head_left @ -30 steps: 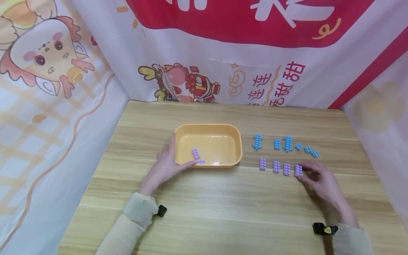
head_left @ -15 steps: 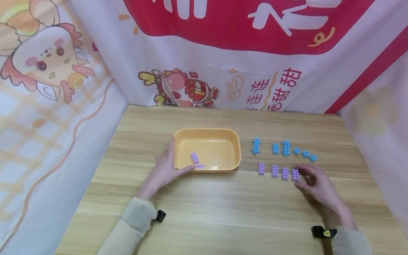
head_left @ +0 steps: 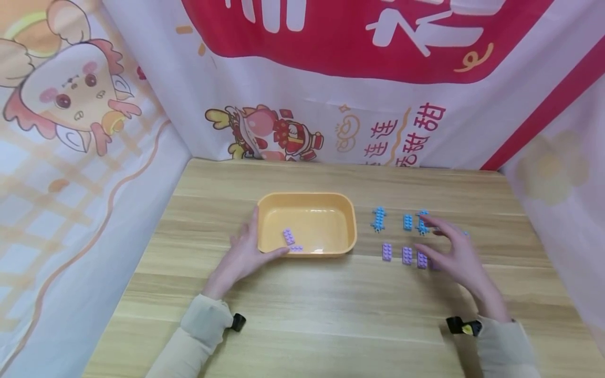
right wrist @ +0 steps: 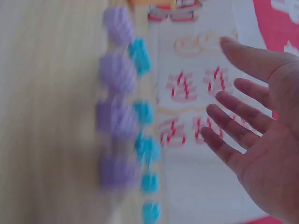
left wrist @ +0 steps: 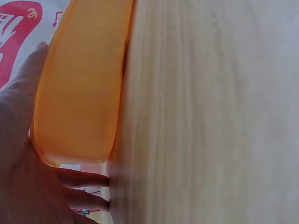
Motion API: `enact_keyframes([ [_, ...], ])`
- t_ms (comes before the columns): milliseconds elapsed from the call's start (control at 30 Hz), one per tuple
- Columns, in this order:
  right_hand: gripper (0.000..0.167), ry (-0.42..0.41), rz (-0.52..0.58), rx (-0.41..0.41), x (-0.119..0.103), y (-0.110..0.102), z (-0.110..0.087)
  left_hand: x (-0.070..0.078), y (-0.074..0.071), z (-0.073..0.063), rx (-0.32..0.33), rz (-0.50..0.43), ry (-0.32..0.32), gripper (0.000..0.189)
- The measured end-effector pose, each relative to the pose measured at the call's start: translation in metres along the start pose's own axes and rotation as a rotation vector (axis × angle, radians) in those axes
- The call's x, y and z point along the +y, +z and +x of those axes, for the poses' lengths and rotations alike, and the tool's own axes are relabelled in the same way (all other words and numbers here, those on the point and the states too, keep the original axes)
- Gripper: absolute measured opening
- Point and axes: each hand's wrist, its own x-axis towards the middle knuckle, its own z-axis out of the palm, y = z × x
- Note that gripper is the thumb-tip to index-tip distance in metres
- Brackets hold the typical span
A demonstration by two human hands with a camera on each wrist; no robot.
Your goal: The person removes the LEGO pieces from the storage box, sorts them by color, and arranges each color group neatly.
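My left hand holds the left front corner of a yellow-orange plastic tray, thumb along the front rim and fingers by the left wall. Two purple toy bricks lie inside it, near the front left. Over the right end of a row of purple bricks hovers my right hand, fingers spread and nothing in them. Its thumb and palm partly cover the last brick in the head view. In the right wrist view the purple bricks show blurred, apart from the hand.
Behind the purple row lie blue bricks and two longer blue pieces with side knobs. Smaller blue bricks are mostly hidden by the right hand. A printed cloth hangs at the table's back edge.
My right hand has let go of the last purple brick, lifted and moved left over the row with its fingers apart. The left hand stays on the tray.
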Motion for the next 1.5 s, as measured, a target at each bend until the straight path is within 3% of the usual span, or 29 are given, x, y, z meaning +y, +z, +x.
enact_keyframes([
  [333, 0.066, -0.106, 0.138, -0.035, -0.053, 0.044, 0.057, -0.001, 0.002, 0.000, 0.002, -0.002, 0.000, 0.147],
  [767, 0.072, -0.150, 0.277, -0.252, -0.088, 0.094, 0.097, 0.002, 0.000, 0.001, -0.008, -0.002, -0.013, 0.151],
  [1100, 0.066, -0.148, 0.198, -0.500, -0.114, 0.145, 0.113, -0.001, -0.001, -0.001, -0.001, -0.009, -0.021, 0.151],
  [1500, 0.065, -0.084, 0.100, -0.698, -0.128, 0.181, 0.125, -0.002, 0.001, 0.000, 0.000, -0.007, -0.033, 0.148],
])
